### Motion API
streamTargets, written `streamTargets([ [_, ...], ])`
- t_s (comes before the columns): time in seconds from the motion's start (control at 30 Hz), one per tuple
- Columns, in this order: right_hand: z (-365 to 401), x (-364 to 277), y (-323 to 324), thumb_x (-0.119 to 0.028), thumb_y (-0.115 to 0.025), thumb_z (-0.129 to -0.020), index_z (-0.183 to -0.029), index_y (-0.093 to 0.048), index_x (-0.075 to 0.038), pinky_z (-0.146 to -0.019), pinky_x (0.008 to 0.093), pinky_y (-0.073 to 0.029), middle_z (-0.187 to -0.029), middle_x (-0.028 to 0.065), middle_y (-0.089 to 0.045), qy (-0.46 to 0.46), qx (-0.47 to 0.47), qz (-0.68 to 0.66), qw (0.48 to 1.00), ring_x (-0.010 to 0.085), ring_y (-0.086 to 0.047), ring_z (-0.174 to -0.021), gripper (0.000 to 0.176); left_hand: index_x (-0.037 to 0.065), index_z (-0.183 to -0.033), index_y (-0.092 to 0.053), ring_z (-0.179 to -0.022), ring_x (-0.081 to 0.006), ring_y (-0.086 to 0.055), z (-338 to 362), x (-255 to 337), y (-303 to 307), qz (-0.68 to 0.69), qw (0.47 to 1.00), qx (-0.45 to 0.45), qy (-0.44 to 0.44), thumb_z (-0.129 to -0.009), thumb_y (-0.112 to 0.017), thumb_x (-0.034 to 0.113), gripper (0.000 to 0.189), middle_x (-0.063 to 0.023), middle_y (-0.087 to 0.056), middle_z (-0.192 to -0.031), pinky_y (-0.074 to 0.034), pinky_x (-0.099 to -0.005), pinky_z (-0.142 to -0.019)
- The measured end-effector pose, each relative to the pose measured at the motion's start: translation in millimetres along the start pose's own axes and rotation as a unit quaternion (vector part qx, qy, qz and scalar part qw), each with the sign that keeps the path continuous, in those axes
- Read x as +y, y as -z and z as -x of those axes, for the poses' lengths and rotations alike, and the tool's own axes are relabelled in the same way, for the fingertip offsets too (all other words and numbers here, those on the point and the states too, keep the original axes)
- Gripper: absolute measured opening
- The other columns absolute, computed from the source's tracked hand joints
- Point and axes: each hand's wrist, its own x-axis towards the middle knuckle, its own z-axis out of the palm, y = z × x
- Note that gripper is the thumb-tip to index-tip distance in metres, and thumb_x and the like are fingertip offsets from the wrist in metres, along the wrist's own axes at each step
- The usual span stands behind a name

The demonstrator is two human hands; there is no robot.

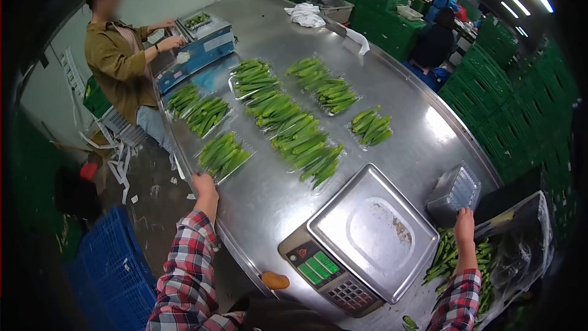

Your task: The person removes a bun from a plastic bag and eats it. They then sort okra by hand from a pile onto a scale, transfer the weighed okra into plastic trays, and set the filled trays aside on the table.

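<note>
My left hand [206,189] is at the near edge of a clear tray of okra [224,154], its fingers closed on the tray's corner by the table's left edge. At the right, my right hand [465,225] pinches the near end of a stack of empty clear plastic trays [454,193]. Between my arms stands a weighing scale [373,233] with a bare metal plate and a lit green display. Loose okra [484,263] fills a plastic-lined container below my right hand. Several more okra-filled trays [282,116] lie in rows across the table.
Another person [119,55] works at a blue wrapping machine [196,55] at the far left. A brown oblong object [275,280] lies by the scale. White cloth [305,15] rests at the back. Green crates [478,92] rise beyond the right edge; a blue crate [113,257] stands lower left.
</note>
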Motion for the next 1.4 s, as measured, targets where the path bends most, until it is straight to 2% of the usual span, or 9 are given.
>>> streamTargets([
  [0.07,-3,-4,6,0.000,-0.056,-0.074,-0.083,-0.048,0.000,-0.078,0.0428,-0.041,-0.088,0.0178,-0.050,0.009,0.008,-0.007,1.000,0.0361,-0.048,-0.089,0.013,-0.007,-0.129,-0.033,-0.122,-0.0293,-0.040,28,33,4,-0.050,0.997,-0.036,-0.036,-0.080,-0.050,0.004,0.053,-0.0187,-0.043,-0.130,-0.028,-0.0331,-0.103],
  [0.43,41,-68,77,0.001,-0.053,-0.079,-0.094,-0.057,-0.001,-0.074,0.0354,-0.044,-0.089,0.0147,-0.054,0.037,0.172,-0.162,0.971,0.0322,-0.053,-0.083,0.016,-0.006,-0.124,-0.041,-0.116,-0.0204,-0.044,127,35,129,-0.014,0.963,-0.157,-0.219,-0.093,-0.047,0.019,0.040,-0.0149,-0.047,-0.125,-0.031,-0.0295,-0.100],
  [0.73,137,-199,107,-0.004,-0.064,-0.058,-0.083,-0.062,-0.006,-0.073,0.0394,-0.043,-0.084,0.0091,-0.059,0.241,0.166,-0.228,0.928,0.0271,-0.056,-0.082,0.025,-0.004,-0.116,-0.048,-0.110,-0.0176,-0.049,200,57,144,0.035,0.909,-0.320,-0.266,-0.093,-0.043,0.010,0.027,-0.0123,-0.053,-0.115,-0.034,-0.0307,-0.098],
  [0.83,166,-209,89,-0.011,-0.062,-0.057,-0.080,-0.059,-0.005,-0.069,0.0393,-0.042,-0.081,0.0088,-0.055,0.245,0.145,-0.260,0.923,0.0264,-0.053,-0.077,0.023,-0.005,-0.118,-0.047,-0.114,-0.0221,-0.047,237,76,137,0.000,0.832,-0.422,-0.361,-0.092,-0.038,0.002,0.029,-0.0153,-0.050,-0.119,-0.033,-0.0321,-0.098],
  [0.9,167,-215,100,-0.012,-0.058,-0.064,-0.083,-0.057,-0.007,-0.079,0.0396,-0.043,-0.085,0.0078,-0.054,0.241,0.153,-0.244,0.927,0.0245,-0.053,-0.084,0.020,-0.002,-0.119,-0.047,-0.117,-0.0278,-0.045,263,75,119,0.006,0.714,-0.531,-0.456,-0.085,-0.049,0.003,0.034,-0.0160,-0.050,-0.120,-0.031,-0.0392,-0.101],
  [1.0,171,-206,90,-0.011,-0.058,-0.065,-0.082,-0.057,-0.006,-0.088,0.0425,-0.042,-0.089,0.0079,-0.056,0.194,0.210,-0.250,0.925,0.0253,-0.055,-0.092,0.018,0.005,-0.118,-0.050,-0.119,-0.0333,-0.043,330,95,92,-0.069,0.478,-0.604,-0.634,-0.072,-0.066,0.011,0.049,-0.0140,-0.051,-0.117,-0.026,-0.0497,-0.103],
  [1.1,183,-210,85,-0.010,-0.056,-0.071,-0.094,-0.058,-0.007,-0.091,0.0429,-0.041,-0.101,0.0101,-0.056,0.162,0.196,-0.266,0.930,0.0278,-0.054,-0.100,0.023,0.006,-0.111,-0.055,-0.116,-0.0308,-0.045,362,80,57,-0.086,0.344,-0.606,-0.712,-0.068,-0.066,0.008,0.045,-0.0123,-0.052,-0.113,-0.026,-0.0507,-0.103],
  [1.3,271,-200,83,0.001,-0.057,-0.068,-0.104,-0.056,-0.001,-0.092,0.0397,-0.040,-0.113,0.0146,-0.053,-0.106,0.202,-0.233,0.945,0.0320,-0.050,-0.108,0.036,0.004,-0.098,-0.061,-0.088,-0.0283,-0.051,387,74,37,0.003,0.375,-0.602,-0.705,-0.064,-0.060,-0.006,0.035,-0.0120,-0.053,-0.093,-0.041,-0.0427,-0.083],
  [1.4,343,-155,57,0.004,-0.052,-0.067,-0.092,-0.060,-0.002,-0.082,0.0408,-0.041,-0.092,0.0133,-0.059,-0.239,0.176,-0.210,0.932,0.0307,-0.053,-0.090,0.027,0.005,-0.104,-0.061,-0.085,-0.0267,-0.050,396,83,40,0.024,0.423,-0.582,-0.694,-0.067,-0.058,-0.010,0.040,-0.0115,-0.054,-0.094,-0.042,-0.0356,-0.074],
])
